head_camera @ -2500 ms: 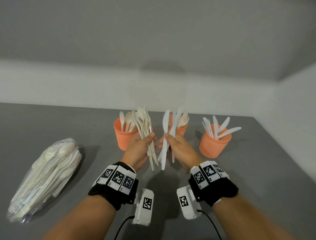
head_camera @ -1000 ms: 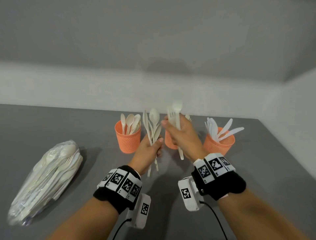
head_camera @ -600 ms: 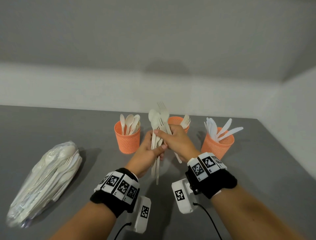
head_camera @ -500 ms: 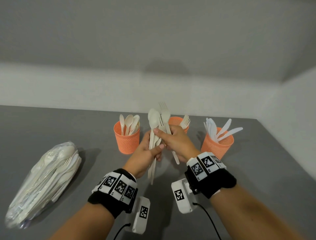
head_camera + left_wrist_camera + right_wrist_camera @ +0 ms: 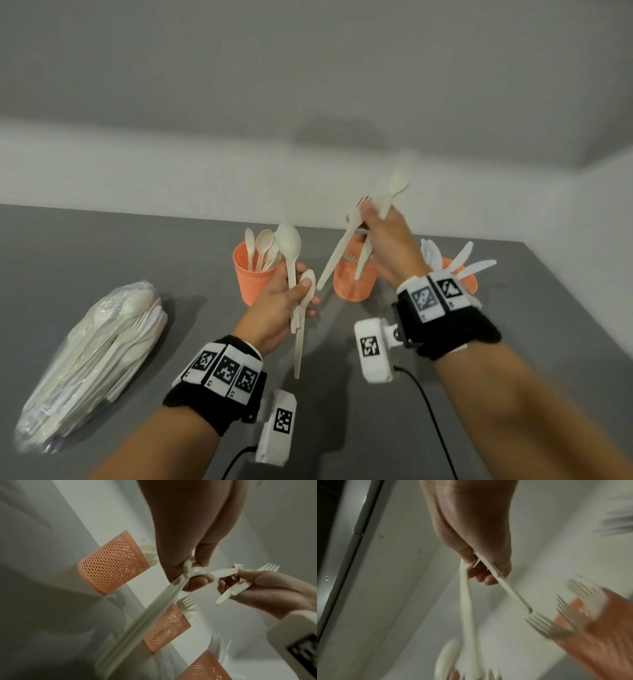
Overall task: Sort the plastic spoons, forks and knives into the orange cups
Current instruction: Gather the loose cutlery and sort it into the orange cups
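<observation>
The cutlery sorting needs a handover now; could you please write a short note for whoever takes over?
Left hand: grips a few spoons, bowls up, beside the spoon cup.
Right hand: grips a small mixed bunch, forks among them and what looks like a spoon, raised over the fork cup.
Knife cup: far right, holds knives.
Done: each cup already holds some of its own kind.
Left: drop both handfuls in their cups, then sort the bag of cutlery on the table's left.
</observation>
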Available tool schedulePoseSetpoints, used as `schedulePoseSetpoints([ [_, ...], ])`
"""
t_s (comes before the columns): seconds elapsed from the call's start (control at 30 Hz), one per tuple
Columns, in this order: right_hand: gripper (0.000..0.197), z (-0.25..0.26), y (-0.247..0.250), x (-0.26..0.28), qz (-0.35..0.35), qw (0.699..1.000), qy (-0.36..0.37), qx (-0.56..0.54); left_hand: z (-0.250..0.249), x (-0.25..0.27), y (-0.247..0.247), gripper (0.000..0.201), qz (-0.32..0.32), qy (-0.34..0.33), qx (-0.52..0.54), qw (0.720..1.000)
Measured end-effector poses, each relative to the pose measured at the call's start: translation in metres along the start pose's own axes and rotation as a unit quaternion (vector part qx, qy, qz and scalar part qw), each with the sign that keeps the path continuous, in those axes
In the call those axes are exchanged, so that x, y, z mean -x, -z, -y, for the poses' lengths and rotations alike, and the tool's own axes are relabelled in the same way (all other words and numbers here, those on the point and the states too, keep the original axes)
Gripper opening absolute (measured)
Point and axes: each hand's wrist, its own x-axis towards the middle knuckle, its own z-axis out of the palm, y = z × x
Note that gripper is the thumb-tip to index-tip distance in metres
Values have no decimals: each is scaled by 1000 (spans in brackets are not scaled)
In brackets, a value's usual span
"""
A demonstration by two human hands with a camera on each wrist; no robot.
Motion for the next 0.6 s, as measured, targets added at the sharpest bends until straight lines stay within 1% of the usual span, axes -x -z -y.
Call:
schedulePoseSetpoints([
  [0.07, 19, 16, 7, -14, -34, 996, 81, -10, 1, -1, 2, 26, -3, 2, -10, 1000],
  [0.13, 18, 21, 13, -31, -64, 987, 148, 10, 0, -1, 4, 34, -3, 1, -19, 1000],
  [0.2, 14, 13, 16, -46, -81, 979, 184, 40, -1, -1, 7, 32, 2, -1, -28, 1000],
  [0.23, 14, 6, 16, -51, -84, 978, 185, 55, -1, -1, 9, 32, 2, 1, -27, 1000],
  [0.3, 21, -12, 15, -60, -86, 978, 170, 82, -3, -1, 14, 31, -4, 5, -12, 1000],
  [0.37, 24, -32, 14, -65, -75, 985, 117, 101, -5, -1, 19, 32, -9, 5, 1, 1000],
  [0.43, 23, -48, 14, -68, -47, 993, 49, 95, -6, -2, 25, 42, -12, 6, 11, 1000],
  [0.47, 25, -56, 14, -70, -32, 995, 27, 88, -7, -2, 29, 50, -14, 6, 13, 1000],
  [0.53, 30, -64, 16, -72, -20, 995, 19, 94, -11, -4, 37, 59, -10, 0, 12, 1000],
  [0.57, 26, -64, 16, -71, -21, 994, 21, 106, -15, -5, 41, 60, -4, -5, 14, 1000],
  [0.6, 19, -65, 16, -72, -21, 992, 27, 122, -21, -6, 43, 57, -2, -11, 15, 1000],
])
